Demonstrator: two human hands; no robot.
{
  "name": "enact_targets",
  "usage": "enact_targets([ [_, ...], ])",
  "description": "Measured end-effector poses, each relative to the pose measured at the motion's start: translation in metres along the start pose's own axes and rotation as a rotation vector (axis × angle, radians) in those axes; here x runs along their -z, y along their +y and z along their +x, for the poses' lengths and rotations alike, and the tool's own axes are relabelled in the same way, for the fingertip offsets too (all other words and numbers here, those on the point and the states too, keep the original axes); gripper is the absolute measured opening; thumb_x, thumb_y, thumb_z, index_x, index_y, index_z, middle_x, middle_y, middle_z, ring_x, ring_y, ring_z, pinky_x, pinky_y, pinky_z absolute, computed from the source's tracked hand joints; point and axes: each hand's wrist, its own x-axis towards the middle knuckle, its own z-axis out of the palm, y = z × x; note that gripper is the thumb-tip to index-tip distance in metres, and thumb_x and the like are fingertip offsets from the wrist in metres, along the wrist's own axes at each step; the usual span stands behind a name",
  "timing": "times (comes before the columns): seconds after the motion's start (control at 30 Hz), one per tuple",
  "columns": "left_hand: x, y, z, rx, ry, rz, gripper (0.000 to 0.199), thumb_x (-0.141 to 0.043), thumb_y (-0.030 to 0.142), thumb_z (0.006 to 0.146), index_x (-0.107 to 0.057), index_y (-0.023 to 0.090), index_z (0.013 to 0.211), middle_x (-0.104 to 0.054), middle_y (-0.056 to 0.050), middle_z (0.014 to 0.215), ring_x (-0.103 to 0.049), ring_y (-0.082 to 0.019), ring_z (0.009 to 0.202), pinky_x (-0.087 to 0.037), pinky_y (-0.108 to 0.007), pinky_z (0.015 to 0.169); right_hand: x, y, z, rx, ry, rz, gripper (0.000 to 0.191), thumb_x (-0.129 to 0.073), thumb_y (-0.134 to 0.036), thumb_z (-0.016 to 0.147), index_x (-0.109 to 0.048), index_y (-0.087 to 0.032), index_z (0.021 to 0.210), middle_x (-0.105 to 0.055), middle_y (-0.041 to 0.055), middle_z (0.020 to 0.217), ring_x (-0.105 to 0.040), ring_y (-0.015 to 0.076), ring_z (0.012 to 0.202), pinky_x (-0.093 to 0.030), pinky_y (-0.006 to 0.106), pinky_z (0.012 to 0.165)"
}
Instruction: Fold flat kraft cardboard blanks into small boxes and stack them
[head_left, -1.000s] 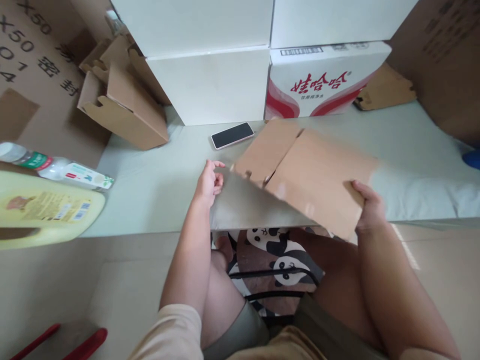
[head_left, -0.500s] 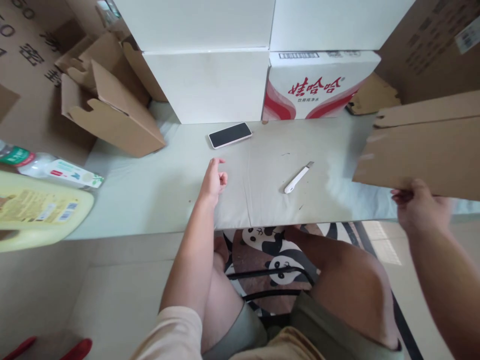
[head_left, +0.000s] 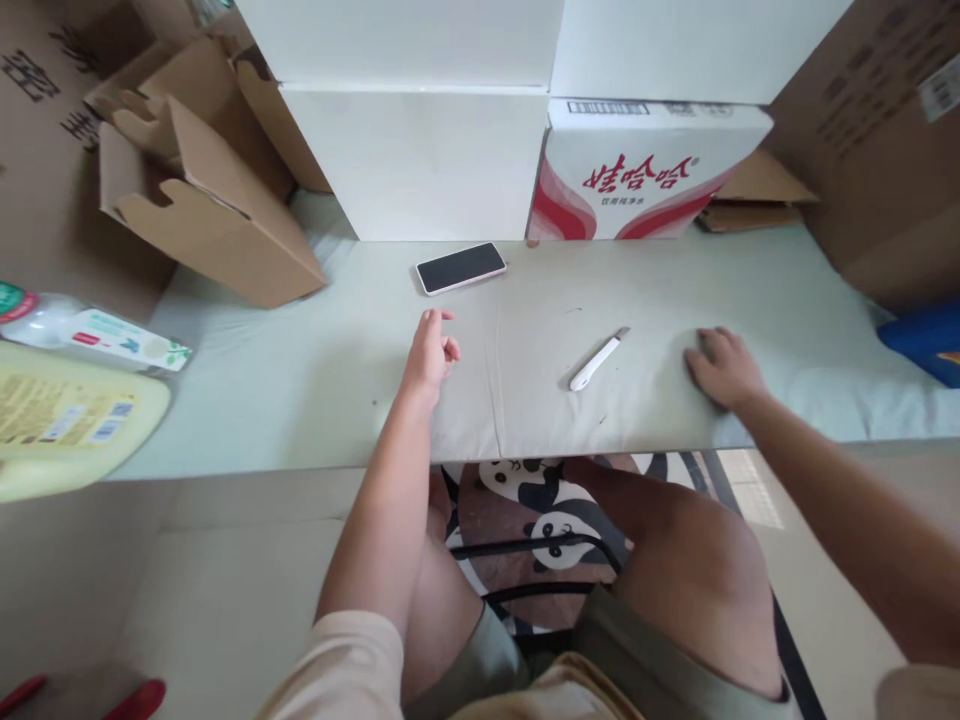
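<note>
My left hand point(head_left: 433, 352) rests on the pale green cloth just below a phone point(head_left: 460, 268), its fingers loosely bent and apart, with nothing in it. My right hand point(head_left: 724, 368) lies palm down on the cloth, right of a white utility knife point(head_left: 598, 360), and holds nothing. Its fingers are slightly spread. The knife's short blade points up and to the right, and neither hand touches it.
Open brown cartons point(head_left: 225, 215) stand at the left, near a clear bottle point(head_left: 45, 318) and a yellow jug point(head_left: 75, 420). White boxes point(head_left: 420, 165) line the back. Folded cardboard point(head_left: 757, 200) and a blue object point(head_left: 926, 342) are at the right.
My right hand has let go of the brown cardboard and moved left onto the cloth. That large piece no longer shows at the right front, where the blue object is now visible.
</note>
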Motion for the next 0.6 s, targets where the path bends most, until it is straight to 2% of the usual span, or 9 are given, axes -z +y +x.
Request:
enact_targets([
  [0.1,-0.001,-0.004,-0.003,-0.011,-0.024,-0.011,0.025,-0.031,0.045,0.103,-0.047,0.026,0.102,-0.043,0.008,0.049,-0.019,-0.009,0.036,-0.01,-0.024,0.044,-0.014,0.019,-0.021,0.108,-0.04,-0.155,0.019,-0.069,-0.022,0.077,-0.059,-0.024,0.094,-0.057,0.0149,0.142,-0.041,0.0302,0.142,-0.017,0.047,0.121],
  [0.17,-0.001,-0.006,-0.006,-0.024,-0.024,-0.014,0.025,-0.031,0.045,0.103,-0.048,0.027,0.102,-0.044,0.008,0.05,-0.019,-0.009,0.036,-0.011,-0.025,0.044,-0.013,0.024,-0.022,0.138,-0.055,-0.223,0.019,-0.064,-0.027,0.082,-0.058,-0.025,0.1,-0.055,0.0158,0.146,-0.041,0.03,0.142,-0.017,0.047,0.121],
  [0.3,0.004,-0.008,-0.011,-0.064,0.0,-0.036,0.026,-0.034,0.045,0.103,-0.051,0.026,0.099,-0.045,0.008,0.051,-0.026,-0.009,0.037,-0.016,-0.023,0.045,-0.007,0.021,-0.021,0.175,-0.072,-0.327,0.021,-0.057,-0.035,0.084,-0.056,-0.026,0.104,-0.055,0.017,0.142,-0.043,0.0326,0.138,-0.024,0.05,0.118],
  [0.4,0.015,-0.009,-0.015,-0.161,0.014,-0.038,0.026,-0.038,0.037,0.101,-0.056,0.022,0.088,-0.046,0.006,0.053,-0.033,-0.009,0.041,-0.023,-0.024,0.045,-0.006,0.015,-0.027,0.19,-0.092,-0.392,0.024,-0.055,-0.037,0.082,-0.056,-0.028,0.104,-0.055,0.018,0.141,-0.044,0.0369,0.139,-0.027,0.054,0.117],
  [0.5,0.027,-0.008,-0.019,-0.261,0.022,-0.022,0.032,-0.046,0.031,0.098,-0.058,0.019,0.071,-0.047,0.003,0.055,-0.038,-0.009,0.046,-0.028,-0.024,0.048,-0.005,0.007,-0.033,0.184,-0.111,-0.447,0.021,-0.056,-0.039,0.079,-0.057,-0.03,0.098,-0.055,0.0179,0.135,-0.045,0.04,0.138,-0.031,0.058,0.113],
  [0.6,0.039,-0.006,-0.024,-0.301,0.034,-0.019,0.039,-0.052,0.034,0.098,-0.054,0.019,0.061,-0.044,0.003,0.054,-0.039,-0.009,0.05,-0.028,-0.025,0.052,-0.006,-0.005,-0.04,0.156,-0.126,-0.485,0.016,-0.061,-0.038,0.072,-0.055,-0.032,0.086,-0.055,0.0175,0.122,-0.046,0.0436,0.135,-0.031,0.062,0.108],
])
